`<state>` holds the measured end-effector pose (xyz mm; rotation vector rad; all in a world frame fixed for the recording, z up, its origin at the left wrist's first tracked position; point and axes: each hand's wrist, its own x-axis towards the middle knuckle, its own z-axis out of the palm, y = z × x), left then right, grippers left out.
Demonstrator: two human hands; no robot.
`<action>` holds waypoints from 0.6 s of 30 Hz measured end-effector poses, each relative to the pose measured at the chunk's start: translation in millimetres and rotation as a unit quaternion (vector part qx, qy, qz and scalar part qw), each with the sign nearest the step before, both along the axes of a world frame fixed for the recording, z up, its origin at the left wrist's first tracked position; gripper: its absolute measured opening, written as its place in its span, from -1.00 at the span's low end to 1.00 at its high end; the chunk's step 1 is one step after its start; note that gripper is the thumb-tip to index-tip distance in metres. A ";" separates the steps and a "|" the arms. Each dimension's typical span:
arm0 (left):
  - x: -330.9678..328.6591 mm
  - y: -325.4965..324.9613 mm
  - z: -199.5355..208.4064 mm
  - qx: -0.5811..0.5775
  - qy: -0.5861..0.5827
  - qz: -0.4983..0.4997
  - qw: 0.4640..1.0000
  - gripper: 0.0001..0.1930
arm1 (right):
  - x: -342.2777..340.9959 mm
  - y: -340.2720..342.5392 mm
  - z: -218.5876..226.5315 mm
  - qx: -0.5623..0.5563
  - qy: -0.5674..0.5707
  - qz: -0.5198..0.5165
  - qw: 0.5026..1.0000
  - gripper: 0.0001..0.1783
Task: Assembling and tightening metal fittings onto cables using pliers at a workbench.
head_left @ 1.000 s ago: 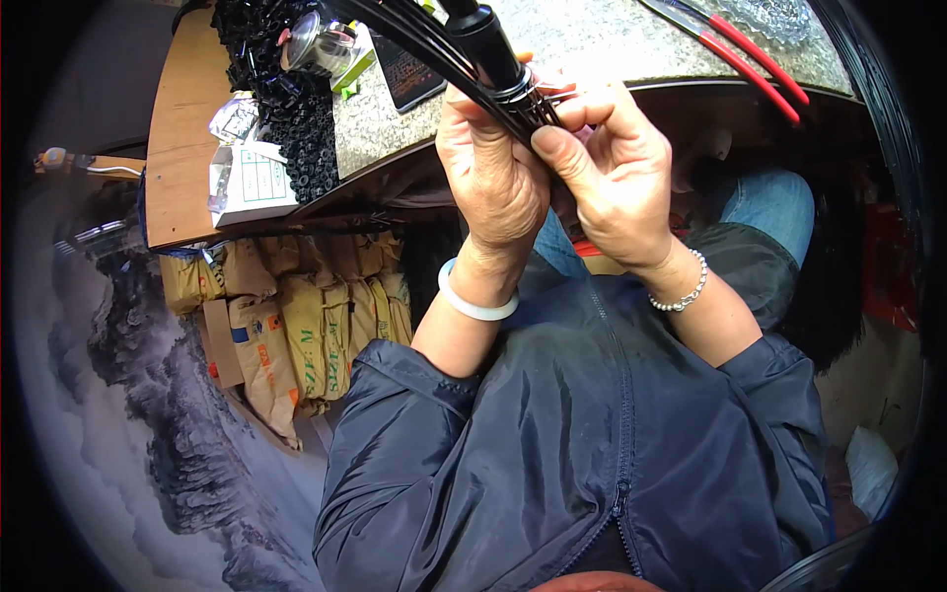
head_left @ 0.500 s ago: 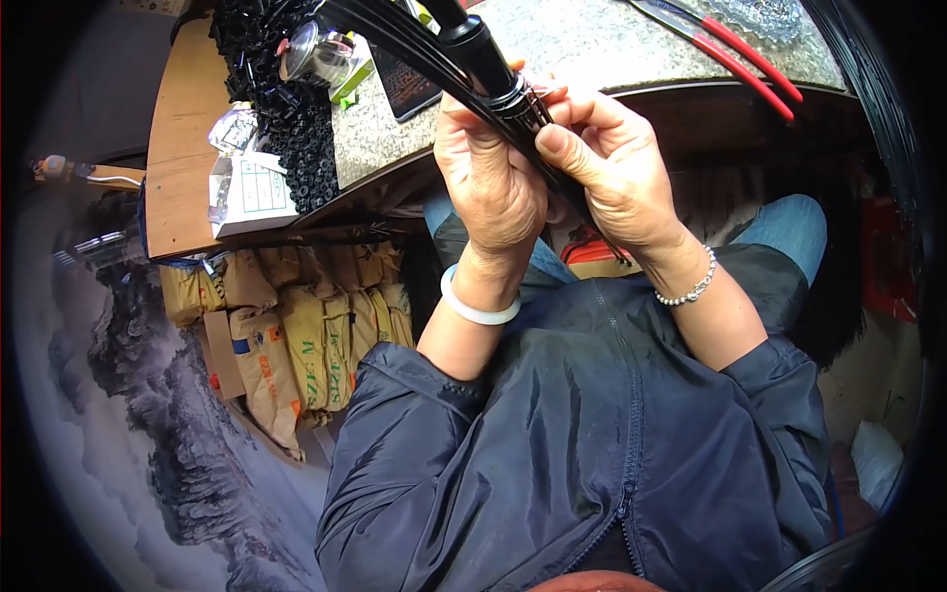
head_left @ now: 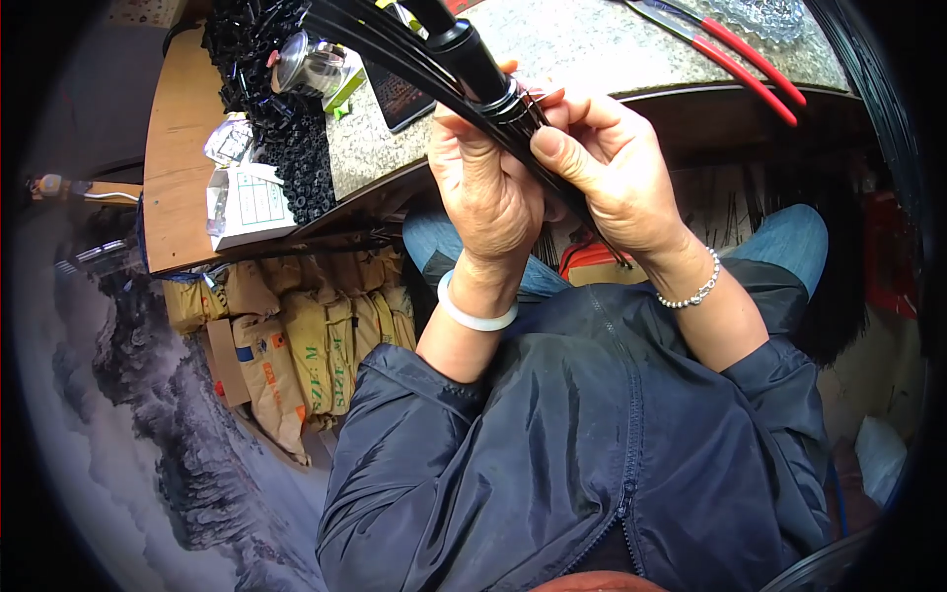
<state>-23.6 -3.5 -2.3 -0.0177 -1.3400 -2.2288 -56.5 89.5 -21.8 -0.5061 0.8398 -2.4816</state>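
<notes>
Both hands raised, wrists bent: left hand [head_left: 488, 187] and right hand [head_left: 602, 173] clasp the black cable bundle [head_left: 464, 64] between them.

Cable bundle [head_left: 434, 59]: upper end cut off by top edge, lower part hidden between the left hand [head_left: 488, 192] and right hand [head_left: 607, 168] | red-handled tool [head_left: 750, 59]: head cut off at top | desk [head_left: 592, 49]: far side out of view

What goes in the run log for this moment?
left hand: gripping black cable bundle | right hand: pinching bundle beside black sleeve | red-handled tool: on stone counter
</notes>
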 end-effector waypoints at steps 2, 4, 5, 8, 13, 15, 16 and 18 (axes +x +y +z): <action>2.2 -5.0 -0.6 -0.024 0.012 -0.037 0.999 -0.41 | 1.8 -1.2 3.4 0.012 -0.006 -0.004 1.000 -0.84; 3.5 -6.4 -1.3 -0.026 0.017 -0.026 0.999 -0.40 | 4.2 -5.3 4.4 0.023 -0.011 -0.007 1.000 -0.86; 4.1 -5.9 -1.5 -0.028 0.021 -0.017 0.999 -0.40 | 5.3 -7.6 3.5 0.028 -0.003 -0.025 0.999 -0.86; 4.6 -2.3 2.2 -0.024 0.002 0.009 1.000 -0.40 | 6.5 -8.7 3.0 0.031 -0.002 -0.037 0.999 -0.86; 5.0 -7.1 0.3 0.008 0.010 -0.031 0.999 -0.42 | 0.5 -7.8 1.4 -0.004 -0.022 -0.007 1.000 -0.83; 3.6 -6.1 -0.6 -0.010 0.013 -0.040 0.999 -0.43 | 0.1 -4.6 -0.2 0.005 -0.023 -0.004 1.000 -0.84; 2.5 -5.0 -1.1 -0.010 0.013 -0.039 0.999 -0.43 | 0.2 -3.0 -0.5 0.015 -0.023 -0.002 1.000 -0.84; 0.4 -4.8 -3.6 -0.061 0.017 0.000 0.998 -0.44 | -0.3 -3.0 0.2 0.007 -0.027 -0.006 1.000 -0.84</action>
